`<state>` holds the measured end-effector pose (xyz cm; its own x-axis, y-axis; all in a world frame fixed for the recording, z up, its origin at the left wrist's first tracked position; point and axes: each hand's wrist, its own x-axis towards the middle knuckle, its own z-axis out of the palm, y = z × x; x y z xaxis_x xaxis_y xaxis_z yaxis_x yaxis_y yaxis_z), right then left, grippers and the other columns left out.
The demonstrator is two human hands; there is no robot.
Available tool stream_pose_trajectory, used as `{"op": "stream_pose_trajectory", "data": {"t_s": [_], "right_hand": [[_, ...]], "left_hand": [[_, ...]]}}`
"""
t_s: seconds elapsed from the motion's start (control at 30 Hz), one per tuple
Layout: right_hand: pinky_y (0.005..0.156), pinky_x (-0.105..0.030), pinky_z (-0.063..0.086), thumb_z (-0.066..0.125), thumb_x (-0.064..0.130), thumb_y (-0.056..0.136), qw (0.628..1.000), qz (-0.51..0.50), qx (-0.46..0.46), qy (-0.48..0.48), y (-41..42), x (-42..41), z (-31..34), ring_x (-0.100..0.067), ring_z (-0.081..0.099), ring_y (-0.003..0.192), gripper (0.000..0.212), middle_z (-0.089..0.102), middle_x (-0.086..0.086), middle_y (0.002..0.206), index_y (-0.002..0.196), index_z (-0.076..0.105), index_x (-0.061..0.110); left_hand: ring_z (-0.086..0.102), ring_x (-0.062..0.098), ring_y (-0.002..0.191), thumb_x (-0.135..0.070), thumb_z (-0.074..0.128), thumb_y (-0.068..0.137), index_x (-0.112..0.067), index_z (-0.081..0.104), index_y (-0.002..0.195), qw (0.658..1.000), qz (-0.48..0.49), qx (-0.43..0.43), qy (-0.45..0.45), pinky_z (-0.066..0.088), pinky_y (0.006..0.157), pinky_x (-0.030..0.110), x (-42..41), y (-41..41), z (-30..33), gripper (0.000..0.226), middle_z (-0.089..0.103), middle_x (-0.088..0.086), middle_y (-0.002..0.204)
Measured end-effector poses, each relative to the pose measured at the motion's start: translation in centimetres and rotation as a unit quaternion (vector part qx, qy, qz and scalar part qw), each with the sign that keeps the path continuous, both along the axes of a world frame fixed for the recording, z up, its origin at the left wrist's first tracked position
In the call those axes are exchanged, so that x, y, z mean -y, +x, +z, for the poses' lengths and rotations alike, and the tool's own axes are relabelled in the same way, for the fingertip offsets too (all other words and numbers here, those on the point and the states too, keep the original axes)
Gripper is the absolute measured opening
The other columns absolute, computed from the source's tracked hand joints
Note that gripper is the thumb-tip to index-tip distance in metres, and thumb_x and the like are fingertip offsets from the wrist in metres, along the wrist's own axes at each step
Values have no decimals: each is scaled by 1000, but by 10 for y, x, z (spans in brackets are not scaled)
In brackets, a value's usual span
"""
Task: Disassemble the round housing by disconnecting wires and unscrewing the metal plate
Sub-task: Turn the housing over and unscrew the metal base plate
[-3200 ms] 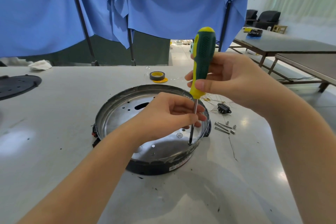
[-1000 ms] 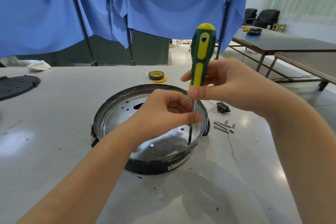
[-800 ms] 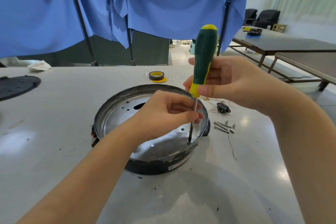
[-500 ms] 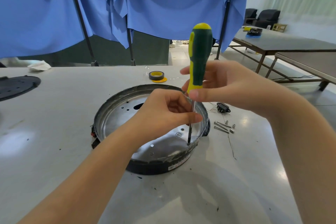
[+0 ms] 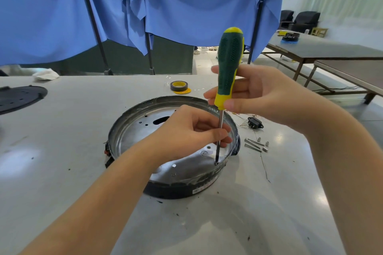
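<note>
At 4 o'clock on the metal plate [image 5: 143,136], the left hand [image 5: 186,130] pinches the screwdriver [image 5: 228,68] shaft; the right hand [image 5: 259,95] grips its handle.

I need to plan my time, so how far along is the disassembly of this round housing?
Partly done. Loose screws and a black connector already lie on the table. In hand: the right hand holds the screwdriver, tip on a screw near the metal plate's rim, while the left hand pinches the shaft. Left: the plate still sits in the round housing.
</note>
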<state>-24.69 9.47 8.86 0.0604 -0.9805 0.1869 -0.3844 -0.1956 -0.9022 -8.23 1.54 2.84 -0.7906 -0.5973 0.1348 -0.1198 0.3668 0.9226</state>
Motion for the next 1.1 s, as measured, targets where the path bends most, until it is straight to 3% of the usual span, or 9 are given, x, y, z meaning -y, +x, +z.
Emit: {"op": "stream_pose_trajectory", "data": {"t_s": [0.1,0.23,0.4,0.53,0.6,0.7,0.83,0.97,1.1], "right_hand": [[83,-20,55,75,11,75,1000,-11,-27,0,2,0,1,-12,70,97,53,74,2,104,123,56,24],[84,-20,55,77,31,61,998,-41,-51,-20,4,2,1,-11,71,91,52,75,2,98,111,67,21],[84,-26,57,77,21,64,999,-36,-21,-25,0,1,0,-19,72,92,49,76,-5,96,111,65,17],[77,-17,54,69,0,80,1000,-18,-15,-9,-2,0,1,-12,71,94,45,75,-2,99,122,58,15],[78,-17,54,69,2,79,1000,-11,-13,1,-3,-1,2,-12,71,96,49,75,-1,101,125,55,16],[83,-20,55,75,21,67,1000,-7,-25,6,-1,-1,3,-12,71,97,57,75,4,102,122,57,23],[87,-27,56,78,33,61,998,-31,-50,-8,1,1,1,-12,71,94,51,75,4,98,110,66,24],[84,-27,57,78,25,61,999,-38,-20,-26,-1,1,0,-20,73,89,46,75,-6,93,105,67,19],[85,-26,56,72,6,77,999,-34,-9,-25,-3,2,0,-22,72,92,44,75,-10,98,118,59,13]], "left_hand": [[74,14,74,-6,76,80,-10,76,83,1000,24,-12,-13,56,73,18,0,-1,0,6,77,2,77],[73,21,70,-11,84,70,-4,70,73,998,44,-16,-29,60,74,28,2,-2,-1,16,74,6,71],[74,19,75,-13,81,75,-11,72,77,999,28,-20,-17,59,78,28,0,-1,0,9,76,4,76],[75,14,84,-5,70,86,-14,74,96,1000,-2,-9,-5,58,84,26,0,1,1,14,78,1,87],[75,15,83,-3,68,87,-12,74,97,1000,-4,-11,-5,58,82,24,0,1,1,15,78,1,85],[75,17,76,-3,76,80,-11,75,86,999,18,-27,-7,58,75,22,0,0,1,10,77,4,78],[73,20,66,-7,86,66,-8,71,70,998,47,-46,-15,59,69,24,2,-1,0,15,74,5,69],[72,16,67,-10,86,65,-14,71,69,998,41,-52,-15,58,70,22,2,-2,0,16,74,2,70],[74,19,85,-2,77,78,-16,76,90,999,8,-40,-2,58,84,28,1,0,2,19,77,3,88]]}}
